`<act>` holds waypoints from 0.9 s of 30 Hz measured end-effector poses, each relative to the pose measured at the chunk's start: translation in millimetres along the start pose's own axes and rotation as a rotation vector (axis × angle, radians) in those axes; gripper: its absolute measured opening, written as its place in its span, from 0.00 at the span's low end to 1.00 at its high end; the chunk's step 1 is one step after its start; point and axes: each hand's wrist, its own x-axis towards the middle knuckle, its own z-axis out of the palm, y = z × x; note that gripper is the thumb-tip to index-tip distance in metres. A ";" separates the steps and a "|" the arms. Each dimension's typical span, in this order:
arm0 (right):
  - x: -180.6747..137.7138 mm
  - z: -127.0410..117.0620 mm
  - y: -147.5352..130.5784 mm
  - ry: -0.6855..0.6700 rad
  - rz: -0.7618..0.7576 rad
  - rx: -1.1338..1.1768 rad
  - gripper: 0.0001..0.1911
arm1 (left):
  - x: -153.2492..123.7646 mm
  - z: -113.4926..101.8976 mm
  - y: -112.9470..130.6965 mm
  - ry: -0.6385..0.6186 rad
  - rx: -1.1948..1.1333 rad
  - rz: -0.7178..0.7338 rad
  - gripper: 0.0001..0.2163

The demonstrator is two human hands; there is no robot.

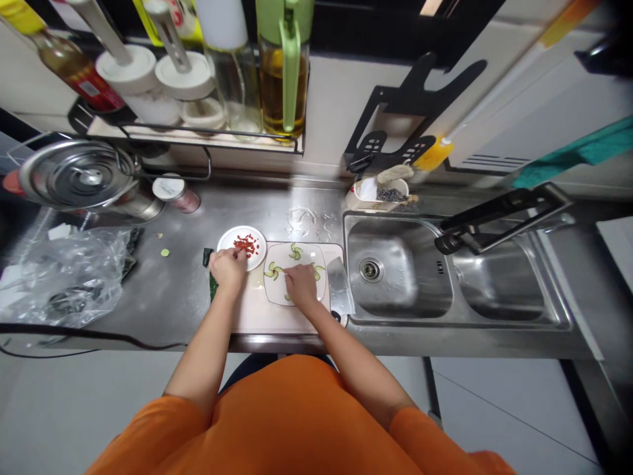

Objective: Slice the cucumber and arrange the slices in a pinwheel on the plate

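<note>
two hands over two plates, cucumber slices and chopped red pieces

the left hand (228, 269) is at the round white plate (226, 240), fingertips drawn together above the chopped red pieces (251, 245); i cannot tell whether a piece is pinched between them. the right hand (301, 285) is over the squarish white plate (277, 294), its index finger stretched towards the left-hand pinwheel of cucumber slices (271, 270); i cannot tell whether those fingers hold anything.

more slices fan out at the far edge of that plate and on its right, the latter partly hidden by the hand. the squarish plate sits on the pale cutting board (247, 321); the round one is just beside it, at the board's far left corner. a broad knife blade (341, 288) lies between the squarish plate and the steel sink (400, 290). dark green cucumber pieces (213, 287) are by the board's left edge, and a clear plastic bag (93, 280) lies farther left on the steel counter (173, 284).
</note>
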 end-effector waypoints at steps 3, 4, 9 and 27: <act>-1.2 -2.0 -0.2 -0.006 0.014 0.009 0.15 | 4.2 -0.9 -0.2 -0.034 0.018 0.010 0.16; -1.5 -2.4 -0.2 -0.010 0.017 0.009 0.15 | 5.0 -1.2 -0.9 -0.044 0.022 0.018 0.16; -2.2 -3.5 0.5 -0.021 0.015 0.001 0.15 | 5.3 -1.4 -6.0 -0.054 0.048 0.048 0.16; -3.6 -6.3 0.6 -0.064 0.031 0.006 0.16 | 2.5 -8.3 -3.7 -0.086 0.031 0.015 0.15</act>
